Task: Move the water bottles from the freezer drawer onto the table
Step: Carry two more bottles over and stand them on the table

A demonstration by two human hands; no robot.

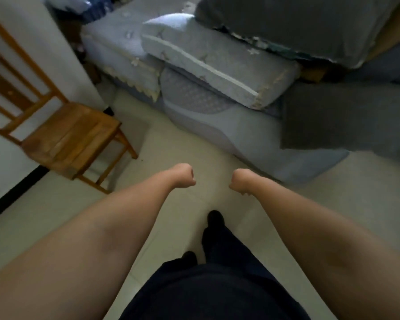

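No water bottle, freezer drawer or table shows in the head view. My left hand (183, 175) and my right hand (240, 181) are stretched out in front of me over the pale tiled floor, a short gap between them. Both wrists bend downward, so the fingers curl under and are mostly hidden. Neither hand holds anything that I can see.
A wooden chair (72, 137) stands against the white wall at left. A pile of grey-blue cushions (208, 63) and dark grey cushions (346, 116) fills the area ahead and to the right. My dark trousers and feet (215, 218) are below on the pale floor (171, 144).
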